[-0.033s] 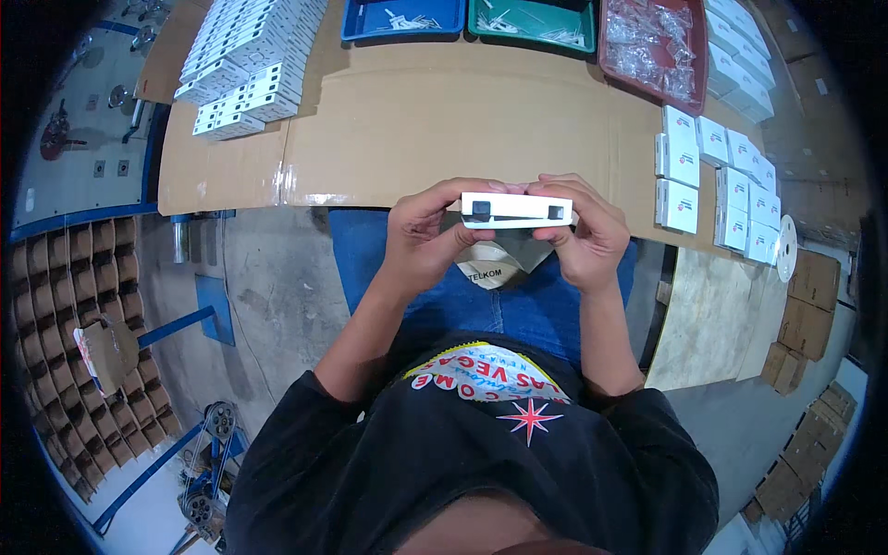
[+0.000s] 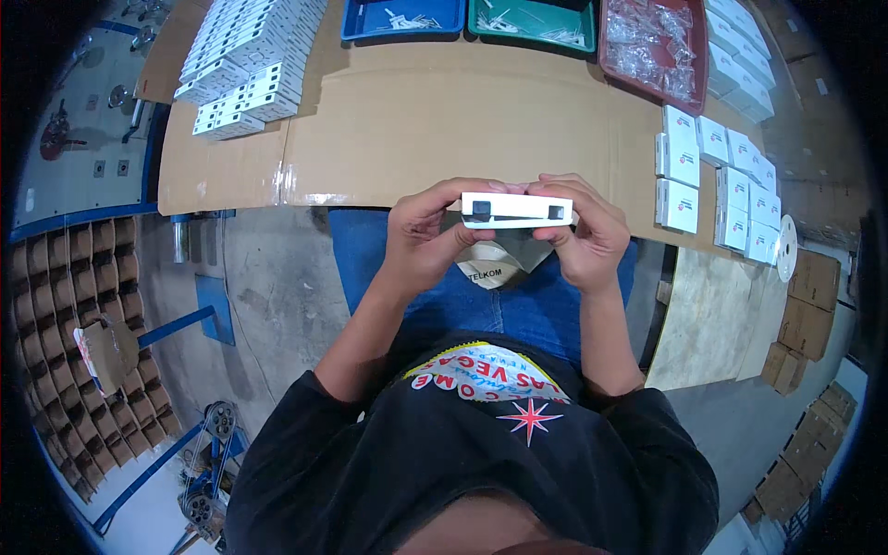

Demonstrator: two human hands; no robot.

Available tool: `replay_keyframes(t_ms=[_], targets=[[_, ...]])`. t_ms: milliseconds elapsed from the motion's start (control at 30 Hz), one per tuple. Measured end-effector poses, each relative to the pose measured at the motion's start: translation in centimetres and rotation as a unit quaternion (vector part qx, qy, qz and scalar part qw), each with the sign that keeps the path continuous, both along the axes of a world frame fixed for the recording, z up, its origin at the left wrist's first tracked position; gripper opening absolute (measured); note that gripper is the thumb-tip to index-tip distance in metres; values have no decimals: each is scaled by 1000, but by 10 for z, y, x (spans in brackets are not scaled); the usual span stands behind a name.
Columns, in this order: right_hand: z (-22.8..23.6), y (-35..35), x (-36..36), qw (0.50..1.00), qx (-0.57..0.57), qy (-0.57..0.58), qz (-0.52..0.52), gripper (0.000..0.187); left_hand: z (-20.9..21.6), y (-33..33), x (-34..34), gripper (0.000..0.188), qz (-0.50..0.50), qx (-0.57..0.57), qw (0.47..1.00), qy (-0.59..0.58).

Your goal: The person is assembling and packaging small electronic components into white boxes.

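Observation:
Between my two hands is a slim white box [image 2: 516, 222], held edge-up just off the near edge of the cardboard-covered table. Two dark square spots show at the ends of its visible side, with a dark slit between them. My left hand [image 2: 427, 227] pinches the left end, thumb below and fingers on top. At the other end, my right hand [image 2: 583, 227] grips it the same way. The far side of the box is hidden.
Many similar white boxes [image 2: 250, 55] are stacked at the table's far left. Blue [image 2: 403, 35] and green [image 2: 533, 42] trays hold small white parts; a red tray [image 2: 610, 67] holds clear plastic bags. White cartons [image 2: 680, 153] stand at the right, beside a plywood board [image 2: 708, 319].

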State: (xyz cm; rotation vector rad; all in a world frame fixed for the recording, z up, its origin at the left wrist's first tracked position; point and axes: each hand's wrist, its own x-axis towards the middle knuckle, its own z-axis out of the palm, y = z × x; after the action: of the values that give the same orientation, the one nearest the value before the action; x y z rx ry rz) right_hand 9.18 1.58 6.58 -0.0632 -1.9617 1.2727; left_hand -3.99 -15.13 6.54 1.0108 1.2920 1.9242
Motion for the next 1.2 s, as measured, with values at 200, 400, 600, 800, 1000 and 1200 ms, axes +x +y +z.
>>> replay_keyframes(t_ms=[200, 400, 600, 800, 1000, 1200], targets=[[-3, 1, 1, 1000, -8, 0, 6, 36, 2, 0, 1, 34, -1, -10, 1000, -9], [-3, -1, 5, 999, -33, -37, 3, 47, -1, 2, 0, 34, -1, 4, 1000, 2], [-2, -3, 5, 998, -50, -42, 9, 49, 0, 1, -2, 30, -3, -1, 1000, 10], [-1, -2, 4, 998, -41, -35, 12, 47, -2, 2, 0, 29, 3, 9, 1000, -4], [-2, 0, 4, 999, -32, -11, 25, 43, -5, 1, 1, 31, -5, 15, 1000, -6], [7, -4, 3, 999, -43, -2, 2, 38, -8, 2, 0, 32, -13, 19, 999, -34]])
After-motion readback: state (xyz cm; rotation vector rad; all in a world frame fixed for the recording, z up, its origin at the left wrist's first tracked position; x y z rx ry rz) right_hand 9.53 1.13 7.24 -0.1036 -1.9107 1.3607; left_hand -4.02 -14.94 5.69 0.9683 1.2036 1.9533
